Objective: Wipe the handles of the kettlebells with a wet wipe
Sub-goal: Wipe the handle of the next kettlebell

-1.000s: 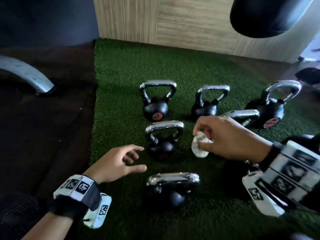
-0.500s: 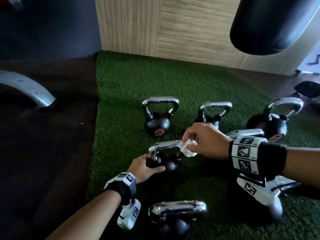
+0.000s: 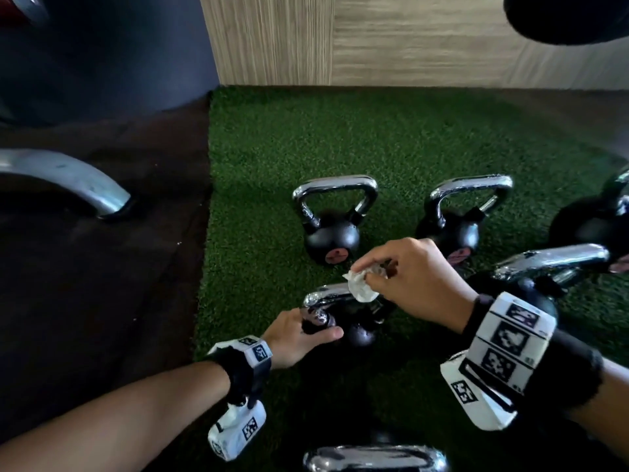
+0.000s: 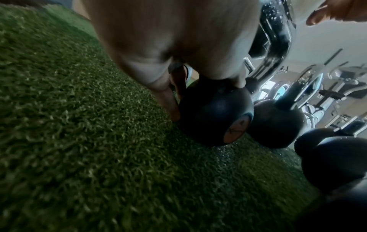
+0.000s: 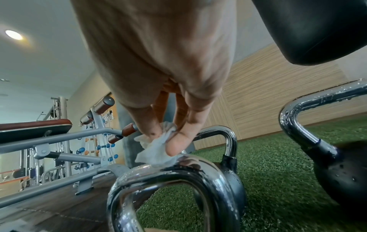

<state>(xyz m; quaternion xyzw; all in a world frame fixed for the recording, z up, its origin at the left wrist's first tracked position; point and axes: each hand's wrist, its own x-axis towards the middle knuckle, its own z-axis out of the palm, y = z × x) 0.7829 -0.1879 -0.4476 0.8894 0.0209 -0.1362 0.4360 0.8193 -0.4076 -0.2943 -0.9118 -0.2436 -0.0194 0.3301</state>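
Several black kettlebells with chrome handles stand on green turf [image 3: 272, 148]. My left hand [image 3: 320, 327] grips the middle kettlebell [image 3: 360, 335] where its handle meets the ball, also seen in the left wrist view on the kettlebell [image 4: 214, 116]. My right hand [image 3: 369, 275] pinches a crumpled white wet wipe [image 3: 360, 287] and presses it on top of that kettlebell's handle [image 3: 323, 296]. The right wrist view shows the wipe [image 5: 157, 150] between thumb and fingers, touching the wet chrome handle [image 5: 178, 172].
Two kettlebells [image 3: 332, 236] [image 3: 452, 233] stand behind, larger ones [image 3: 592, 226] [image 3: 551, 260] to the right, and one handle [image 3: 374, 458] lies nearest me. A grey machine leg [image 3: 68, 178] sits on the dark floor at left. A black bag [image 3: 571, 18] hangs at top right.
My left hand reached forward and took hold of the middle kettlebell. My right hand brought the wipe down onto its handle and shifted it along the top. The view moved closer.
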